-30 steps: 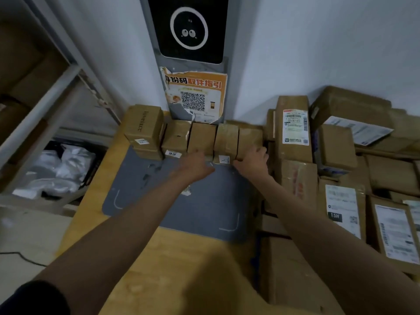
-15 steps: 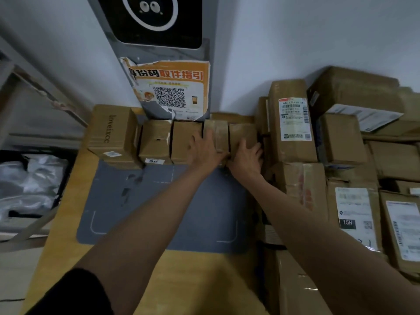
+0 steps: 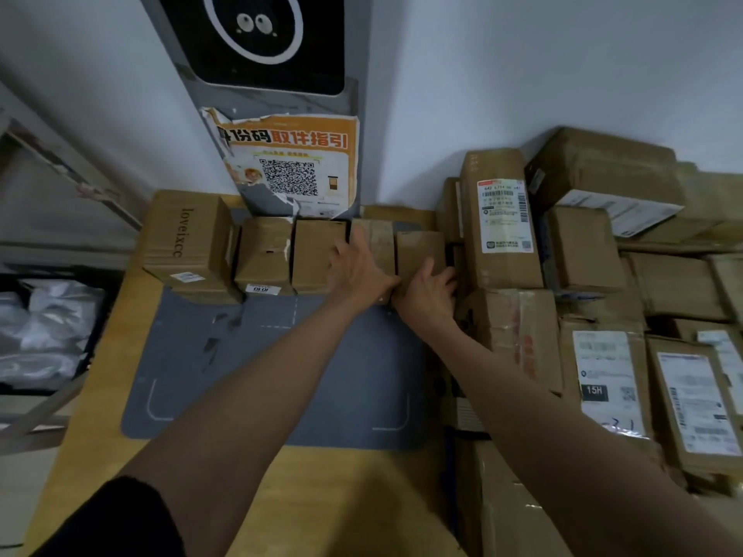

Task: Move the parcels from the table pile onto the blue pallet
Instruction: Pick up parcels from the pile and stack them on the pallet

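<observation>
A row of small cardboard parcels stands at the back of the wooden table [image 3: 100, 396], against the wall. My left hand [image 3: 358, 271] lies with straight fingers along the left edge of one small parcel [image 3: 376, 245]. My right hand [image 3: 428, 295] holds the neighbouring small parcel [image 3: 420, 251], thumb on its top and fingers curled into the gap on its right side. More of the row sits to the left: two small parcels [image 3: 265, 255] [image 3: 317, 251] and a bigger box marked "loveixcc" [image 3: 189, 243]. No blue pallet is in view.
A grey mat [image 3: 249, 367] covers the table's middle. A tall pile of labelled cartons [image 3: 603, 335] fills the right side, one upright carton [image 3: 500, 219] close to my right hand. A kiosk post with an orange QR poster [image 3: 289, 162] rises behind the row. White bags [image 3: 44, 331] lie lower left.
The view has come closer to the row. My left hand slid to the left edge of its parcel, and my right hand's fingers went into the gap beside the rightmost small parcel.
</observation>
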Demonstrator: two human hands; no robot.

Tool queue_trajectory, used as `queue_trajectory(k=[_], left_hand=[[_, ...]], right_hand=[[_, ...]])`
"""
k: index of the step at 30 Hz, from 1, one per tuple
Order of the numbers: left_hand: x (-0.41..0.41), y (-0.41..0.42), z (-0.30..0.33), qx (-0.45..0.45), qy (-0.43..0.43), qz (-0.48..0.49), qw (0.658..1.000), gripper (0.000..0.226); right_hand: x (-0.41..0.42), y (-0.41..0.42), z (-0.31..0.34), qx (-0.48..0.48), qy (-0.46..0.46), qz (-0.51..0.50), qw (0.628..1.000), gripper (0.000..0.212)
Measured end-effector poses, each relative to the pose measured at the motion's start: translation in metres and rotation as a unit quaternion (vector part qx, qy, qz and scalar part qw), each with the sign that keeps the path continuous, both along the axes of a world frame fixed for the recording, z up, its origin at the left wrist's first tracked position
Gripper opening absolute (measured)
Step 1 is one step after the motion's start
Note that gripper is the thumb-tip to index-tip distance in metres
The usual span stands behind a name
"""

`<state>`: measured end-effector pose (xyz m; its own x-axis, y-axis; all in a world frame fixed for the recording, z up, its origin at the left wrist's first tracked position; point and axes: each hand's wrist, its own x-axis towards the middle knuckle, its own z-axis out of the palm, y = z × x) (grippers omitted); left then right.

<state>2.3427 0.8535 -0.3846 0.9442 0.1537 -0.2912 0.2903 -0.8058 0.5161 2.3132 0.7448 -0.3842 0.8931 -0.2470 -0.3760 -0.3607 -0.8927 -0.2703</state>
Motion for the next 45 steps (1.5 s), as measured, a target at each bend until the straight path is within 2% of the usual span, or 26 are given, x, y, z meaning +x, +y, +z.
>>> queue_trajectory(k=[3, 10, 15, 18, 21, 29, 33, 38, 45], left_hand=[[-0.008, 0.005, 0.014, -0.011, -0.005, 0.004, 1.000, 0.104], [-0.043, 0.018, 0.066, -0.020, -0.033, 0.014, 0.999, 0.111], [-0.067, 0.029, 0.106, 0.019, -0.034, 0.018, 0.999, 0.120], [-0.085, 0.043, 0.125, 0.051, 0.003, 0.020, 0.998, 0.133], [-0.108, 0.057, 0.141, 0.088, 0.026, 0.016, 0.996, 0.133], [-0.176, 0.054, 0.174, 0.110, 0.017, 0.014, 0.994, 0.128], [-0.206, 0.031, 0.192, 0.114, 0.005, 0.044, 0.993, 0.131], [-0.238, 0.000, 0.208, 0.113, -0.013, 0.053, 0.992, 0.132], [-0.256, -0.040, 0.221, 0.131, -0.038, 0.021, 0.990, 0.129]], right_hand=[[-0.002, 0.003, 0.012, -0.006, -0.003, 0.003, 1.000, 0.063], [-0.016, 0.008, 0.063, -0.016, -0.007, 0.011, 1.000, 0.090], [-0.039, 0.005, 0.105, 0.006, -0.049, 0.031, 0.998, 0.096], [-0.057, 0.001, 0.129, 0.030, -0.059, 0.046, 0.997, 0.105], [-0.081, -0.002, 0.148, 0.045, -0.076, 0.067, 0.994, 0.113], [-0.141, -0.026, 0.180, 0.085, -0.123, 0.115, 0.982, 0.109], [-0.165, -0.046, 0.195, 0.102, -0.144, 0.127, 0.976, 0.107], [-0.190, -0.075, 0.206, 0.120, -0.177, 0.130, 0.968, 0.100], [-0.222, -0.118, 0.220, 0.119, -0.194, 0.094, 0.969, 0.101]])
